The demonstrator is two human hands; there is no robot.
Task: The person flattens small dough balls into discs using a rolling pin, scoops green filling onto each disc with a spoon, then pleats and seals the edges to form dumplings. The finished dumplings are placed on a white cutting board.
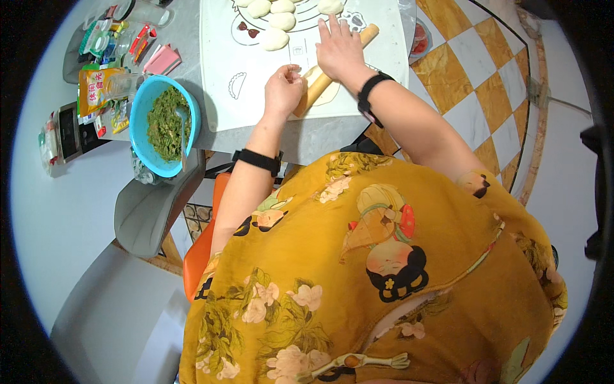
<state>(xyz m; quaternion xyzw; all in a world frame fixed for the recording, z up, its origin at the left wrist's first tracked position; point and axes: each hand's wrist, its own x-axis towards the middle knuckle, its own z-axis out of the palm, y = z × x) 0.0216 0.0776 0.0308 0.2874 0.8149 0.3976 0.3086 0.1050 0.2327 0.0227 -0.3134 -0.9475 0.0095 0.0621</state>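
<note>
A wooden rolling pin (320,91) lies slantwise across a flattened round of dough (328,96) on a white printed mat (249,108). My right hand (341,50) rests palm down over the pin, its fingers stretched forward and spread. Close to the pin's lower left end, my left hand (284,91) has curled fingers beside the dough. Whether those fingertips pinch the dough's edge or touch the pin is hidden. Several pale dough pieces (275,39) sit farther up the mat, and another dough piece (330,6) is just beyond my right fingertips.
To the left, a blue bowl (135,129) of chopped green filling (165,120) with a spoon (183,139) stands at the grey table's (230,140) edge. Packets (98,89), jars (148,12) and a pink box (163,60) crowd behind it. A grey chair (144,216) stands below.
</note>
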